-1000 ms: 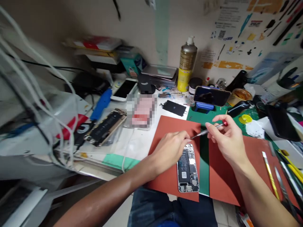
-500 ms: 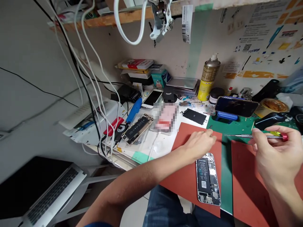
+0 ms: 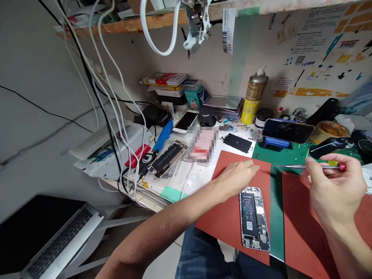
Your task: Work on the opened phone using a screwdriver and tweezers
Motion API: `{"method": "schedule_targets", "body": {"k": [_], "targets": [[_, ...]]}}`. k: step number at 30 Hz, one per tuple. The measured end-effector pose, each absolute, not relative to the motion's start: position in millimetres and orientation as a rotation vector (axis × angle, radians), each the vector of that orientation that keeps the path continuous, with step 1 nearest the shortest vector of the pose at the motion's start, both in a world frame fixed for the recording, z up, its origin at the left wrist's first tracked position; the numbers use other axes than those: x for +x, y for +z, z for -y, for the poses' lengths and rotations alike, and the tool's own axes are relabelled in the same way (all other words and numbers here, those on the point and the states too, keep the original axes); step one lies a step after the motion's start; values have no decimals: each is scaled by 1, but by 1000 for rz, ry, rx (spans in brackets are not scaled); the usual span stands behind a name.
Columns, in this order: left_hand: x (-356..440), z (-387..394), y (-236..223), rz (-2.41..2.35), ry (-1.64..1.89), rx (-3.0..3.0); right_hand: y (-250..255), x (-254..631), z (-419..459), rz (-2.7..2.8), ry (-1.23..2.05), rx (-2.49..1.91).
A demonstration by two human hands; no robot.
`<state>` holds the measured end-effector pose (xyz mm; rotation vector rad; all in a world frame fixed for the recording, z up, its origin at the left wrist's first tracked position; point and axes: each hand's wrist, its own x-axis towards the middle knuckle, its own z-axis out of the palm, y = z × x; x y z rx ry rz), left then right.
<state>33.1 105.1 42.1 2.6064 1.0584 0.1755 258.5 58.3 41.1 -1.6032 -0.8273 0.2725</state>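
In the head view, my right hand [image 3: 334,186] is closed round a thin precision screwdriver [image 3: 299,167] with a red end cap. Its tip points left, over the green strip between the red pads. My left hand [image 3: 240,175] rests low over the left red pad [image 3: 222,217], its fingers bent and pressed together; whatever is between them is hidden. Just below that hand lies an opened smartphone [image 3: 255,219], its black battery and circuit boards facing up. A small dark part [image 3: 257,155] lies on the green mat beyond my left fingers.
A second opened phone [image 3: 167,159], a white phone [image 3: 186,121] and a black screen plate [image 3: 237,143] lie farther left. A phone on a blue stand [image 3: 287,130] and a spray can [image 3: 254,97] stand behind. White cables [image 3: 116,97] hang at left.
My left hand has shifted slightly left in the view, its fingertips dipping a little. The camera view has moved slightly. The screwdriver stays in my right hand.
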Motion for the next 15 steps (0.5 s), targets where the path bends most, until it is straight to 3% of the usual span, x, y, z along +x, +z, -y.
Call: {"method": "schedule_targets", "body": {"k": [9,15], "targets": [[-32,-43,36,-1155,586,2585,46,250,-56,887,394,-1441],[-50,2,29,-699,407,3009,43,242,-55,956,412,-1413]]}}
